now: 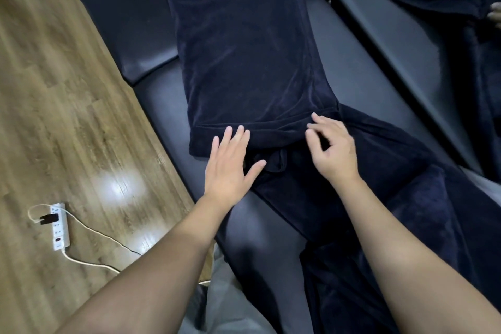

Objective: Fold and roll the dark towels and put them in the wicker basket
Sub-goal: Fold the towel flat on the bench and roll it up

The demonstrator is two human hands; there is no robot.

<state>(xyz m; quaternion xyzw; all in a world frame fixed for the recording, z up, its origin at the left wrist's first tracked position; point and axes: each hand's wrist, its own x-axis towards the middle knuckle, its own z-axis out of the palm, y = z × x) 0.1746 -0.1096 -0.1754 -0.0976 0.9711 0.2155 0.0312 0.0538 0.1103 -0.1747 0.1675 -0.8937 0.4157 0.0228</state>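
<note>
Head view: left hand point(230, 163) lies flat, fingers spread wide, on dark towel point(244, 49); right hand point(332, 148) hovers, fingers loosely curled, holding nothing.

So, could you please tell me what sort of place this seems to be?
Probably a lounge or living room: a dark sofa with towels spread on it, wood-look floor, and a power strip lying there.

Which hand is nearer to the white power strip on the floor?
The left hand. It lies on the dark towel, on the side toward the power strip. The right hand is farther along the towel's edge, away from the strip.
</note>
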